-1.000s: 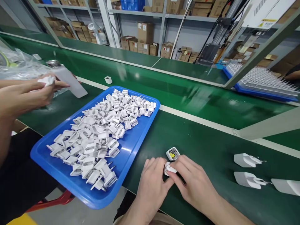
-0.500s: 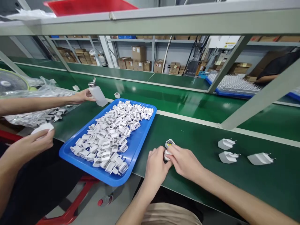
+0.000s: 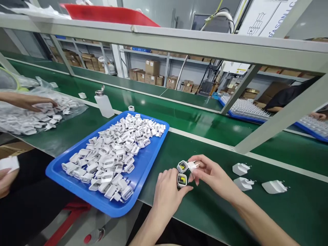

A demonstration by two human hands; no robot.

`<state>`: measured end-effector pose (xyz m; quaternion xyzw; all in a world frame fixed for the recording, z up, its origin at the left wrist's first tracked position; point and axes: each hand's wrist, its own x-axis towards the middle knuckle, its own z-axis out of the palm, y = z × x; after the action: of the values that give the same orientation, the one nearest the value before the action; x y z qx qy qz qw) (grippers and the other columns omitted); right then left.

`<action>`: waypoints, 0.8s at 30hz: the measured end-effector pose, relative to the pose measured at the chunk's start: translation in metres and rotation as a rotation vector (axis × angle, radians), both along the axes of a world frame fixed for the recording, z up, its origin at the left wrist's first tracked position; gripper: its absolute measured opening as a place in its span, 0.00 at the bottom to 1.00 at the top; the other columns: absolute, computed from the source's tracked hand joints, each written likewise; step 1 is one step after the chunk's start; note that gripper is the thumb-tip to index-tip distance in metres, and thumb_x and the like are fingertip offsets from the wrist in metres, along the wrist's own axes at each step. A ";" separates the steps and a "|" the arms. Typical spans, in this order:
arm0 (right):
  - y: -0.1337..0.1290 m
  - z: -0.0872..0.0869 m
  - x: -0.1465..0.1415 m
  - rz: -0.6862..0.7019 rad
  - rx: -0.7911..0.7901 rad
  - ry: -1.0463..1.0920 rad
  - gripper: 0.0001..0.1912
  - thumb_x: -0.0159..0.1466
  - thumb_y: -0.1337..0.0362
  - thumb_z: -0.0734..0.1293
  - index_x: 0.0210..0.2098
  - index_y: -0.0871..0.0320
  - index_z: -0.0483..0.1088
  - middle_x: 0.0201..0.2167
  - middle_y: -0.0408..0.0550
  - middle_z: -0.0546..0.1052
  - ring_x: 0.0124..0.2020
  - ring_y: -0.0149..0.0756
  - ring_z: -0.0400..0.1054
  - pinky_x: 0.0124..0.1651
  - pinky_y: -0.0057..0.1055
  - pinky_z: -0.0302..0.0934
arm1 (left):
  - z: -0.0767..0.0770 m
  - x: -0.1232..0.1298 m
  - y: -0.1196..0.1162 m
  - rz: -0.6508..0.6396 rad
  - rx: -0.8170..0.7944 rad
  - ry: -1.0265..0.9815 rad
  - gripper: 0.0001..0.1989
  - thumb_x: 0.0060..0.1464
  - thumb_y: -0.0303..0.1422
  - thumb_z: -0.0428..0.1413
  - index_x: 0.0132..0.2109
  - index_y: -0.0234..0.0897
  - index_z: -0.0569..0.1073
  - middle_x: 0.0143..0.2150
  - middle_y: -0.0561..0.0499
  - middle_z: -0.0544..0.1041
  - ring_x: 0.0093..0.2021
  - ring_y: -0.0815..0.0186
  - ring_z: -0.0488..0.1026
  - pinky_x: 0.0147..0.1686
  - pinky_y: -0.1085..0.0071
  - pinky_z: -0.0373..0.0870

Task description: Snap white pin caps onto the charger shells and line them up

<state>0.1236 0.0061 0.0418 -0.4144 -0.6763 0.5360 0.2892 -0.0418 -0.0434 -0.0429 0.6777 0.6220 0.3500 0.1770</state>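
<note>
My left hand [image 3: 169, 194] curls around a small open white charger case [image 3: 181, 180] with a yellow part inside, which stands on the green belt [image 3: 217, 215]. A matching case [image 3: 182, 166] sits just above it, touching neither hand clearly. My right hand [image 3: 211, 174] pinches a small white pronged plug piece [image 3: 192, 166] between its fingertips, a little apart from both cases. Several finished white plugs [image 3: 243, 183] lie to the right of my right hand.
A blue tray [image 3: 151, 160] heaped with several white plug pieces stands to the left. Behind it are a pump bottle [image 3: 104, 106] and a co-worker's hand [image 3: 28, 103] on a plastic bag of plugs [image 3: 33, 118]. A metal rail [image 3: 179, 41] crosses above the belt.
My hands have parted, with the plug piece now lifted clear in my right hand and a second case showing. The co-worker has put the bottle down and reached into the bag.
</note>
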 end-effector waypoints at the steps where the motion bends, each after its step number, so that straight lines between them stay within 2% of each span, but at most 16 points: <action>1: 0.001 0.001 0.002 0.016 -0.023 0.008 0.22 0.67 0.46 0.69 0.50 0.56 0.69 0.32 0.45 0.78 0.35 0.38 0.76 0.35 0.32 0.70 | 0.000 0.001 -0.001 -0.007 0.002 -0.003 0.17 0.55 0.39 0.68 0.38 0.40 0.67 0.36 0.53 0.74 0.38 0.57 0.71 0.39 0.63 0.62; 3: 0.004 -0.001 0.007 0.013 -0.010 -0.028 0.21 0.68 0.48 0.68 0.51 0.56 0.70 0.33 0.47 0.79 0.36 0.39 0.76 0.36 0.32 0.70 | 0.000 0.001 -0.002 -0.035 0.012 -0.018 0.12 0.62 0.41 0.61 0.43 0.39 0.68 0.39 0.51 0.74 0.40 0.56 0.70 0.41 0.61 0.62; 5: 0.006 -0.007 0.012 -0.028 0.081 -0.117 0.17 0.69 0.49 0.67 0.47 0.56 0.72 0.28 0.44 0.77 0.31 0.36 0.73 0.33 0.31 0.67 | 0.000 0.000 -0.003 -0.073 0.018 -0.029 0.07 0.67 0.38 0.54 0.46 0.39 0.70 0.42 0.49 0.74 0.41 0.56 0.70 0.42 0.60 0.61; 7: 0.008 -0.015 0.015 -0.107 0.229 -0.208 0.15 0.69 0.50 0.67 0.41 0.55 0.74 0.25 0.41 0.73 0.27 0.34 0.69 0.32 0.30 0.63 | 0.001 -0.001 -0.002 -0.105 0.007 -0.028 0.06 0.69 0.33 0.49 0.47 0.39 0.70 0.44 0.48 0.74 0.43 0.57 0.69 0.43 0.59 0.60; 10: 0.010 -0.025 0.018 -0.185 0.404 -0.268 0.13 0.69 0.52 0.68 0.36 0.55 0.74 0.29 0.43 0.73 0.29 0.33 0.67 0.32 0.30 0.61 | 0.003 -0.004 0.001 -0.121 -0.053 -0.042 0.08 0.69 0.30 0.47 0.46 0.40 0.71 0.45 0.49 0.74 0.44 0.57 0.68 0.44 0.59 0.60; 12: 0.011 -0.029 0.017 -0.146 0.449 -0.273 0.11 0.71 0.55 0.67 0.36 0.55 0.73 0.31 0.43 0.74 0.30 0.32 0.68 0.32 0.29 0.61 | 0.006 -0.005 0.004 -0.130 -0.128 -0.071 0.06 0.68 0.31 0.49 0.44 0.41 0.71 0.45 0.50 0.74 0.44 0.57 0.68 0.45 0.59 0.60; 17: 0.011 -0.029 0.013 0.060 0.543 -0.348 0.10 0.73 0.58 0.65 0.37 0.55 0.72 0.30 0.43 0.73 0.28 0.31 0.66 0.30 0.27 0.60 | 0.015 -0.009 0.011 -0.157 -0.292 -0.156 0.04 0.66 0.31 0.54 0.40 0.43 0.71 0.42 0.54 0.73 0.44 0.59 0.68 0.45 0.61 0.61; 20: 0.012 -0.030 0.009 0.113 0.588 -0.345 0.08 0.74 0.59 0.65 0.39 0.55 0.72 0.31 0.44 0.72 0.29 0.32 0.66 0.30 0.27 0.59 | 0.014 -0.010 0.009 -0.180 -0.285 -0.165 0.05 0.69 0.32 0.52 0.42 0.43 0.71 0.44 0.53 0.74 0.45 0.59 0.68 0.46 0.60 0.62; 24: 0.013 -0.041 0.007 0.126 0.602 -0.280 0.05 0.74 0.63 0.65 0.44 0.56 0.72 0.33 0.44 0.72 0.30 0.31 0.67 0.31 0.27 0.61 | 0.006 -0.012 0.002 -0.192 -0.180 -0.099 0.07 0.71 0.37 0.50 0.48 0.42 0.70 0.49 0.51 0.74 0.47 0.58 0.68 0.48 0.58 0.63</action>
<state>0.1304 0.0186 0.0013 -0.3376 -0.8616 0.2669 0.2692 -0.0537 -0.0414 -0.0367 0.6974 0.5735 0.3073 0.3004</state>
